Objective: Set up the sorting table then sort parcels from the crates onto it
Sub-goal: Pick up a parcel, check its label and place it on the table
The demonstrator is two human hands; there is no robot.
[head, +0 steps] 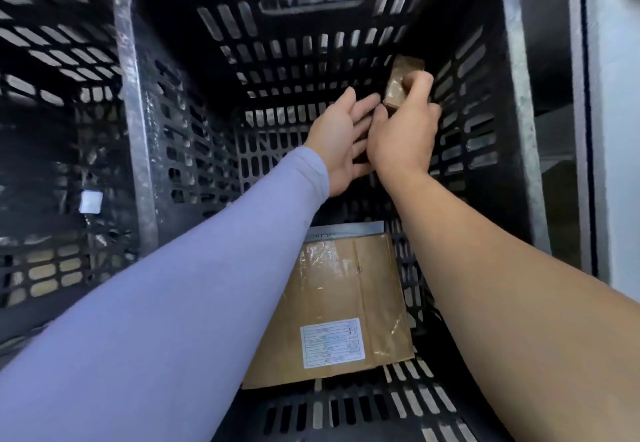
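We are reaching with both arms down into the black slotted crate (138, 102), and every place here is given against it. Our right hand (403, 129) grasps a small brown parcel (401, 81), fingers curled over its top, up near the crate's far right corner and lifted off the floor. Our left hand (341, 143), in a lilac sleeve (194, 289), hangs released just beside the right one, palm turned toward it with fingers relaxed and nothing in its grasp that we can make out. A larger flat cardboard parcel (336, 306) with a white label (332, 341) lies on the crate floor against the near wall, under our forearms; a grey strip shows at its far edge, perhaps another item beneath it. A second crate (52, 129) stands touching the first on its left side. The sorting table is out of sight, so we cannot say whether it is set up. We judge this to be the sorting step, picking parcels out of the crate. The next move calls for raising the small parcel clear of the rim without snagging the slotted wall, carrying it to the table, then returning for the flat one, which probably needs both hands.
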